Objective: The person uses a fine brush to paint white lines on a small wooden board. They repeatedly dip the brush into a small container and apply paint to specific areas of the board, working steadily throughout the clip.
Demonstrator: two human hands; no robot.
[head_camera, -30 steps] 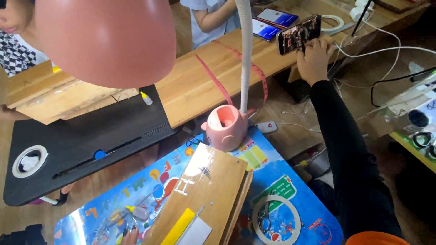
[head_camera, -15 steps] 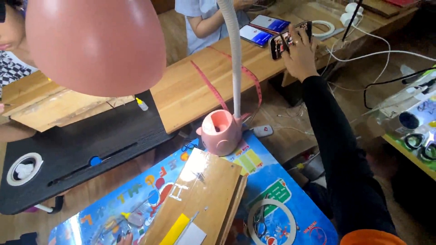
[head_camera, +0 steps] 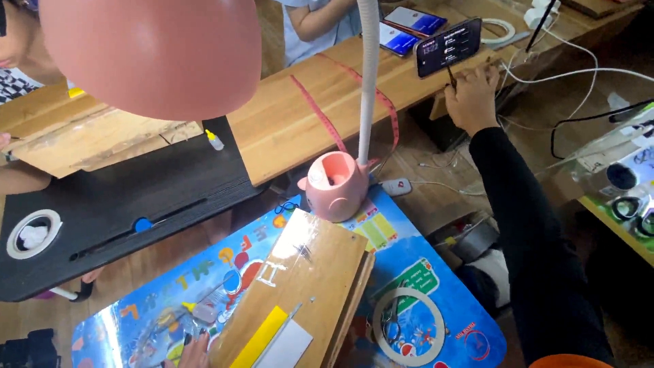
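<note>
Even daylight, glare on wooden board, lampshade blurred.

Right hand, black sleeve, reaches far forward to a phone propped on edge on the wooden plank; fingers sit just under the lit screen, grip unclear. Two more phones lie flat behind it. Left hand only partly seen at the bottom edge, touching a small wooden board on the colourful worktop. Pink lamp base stands beyond the board; its pink shade fills the upper left. White cables run at right.
</note>
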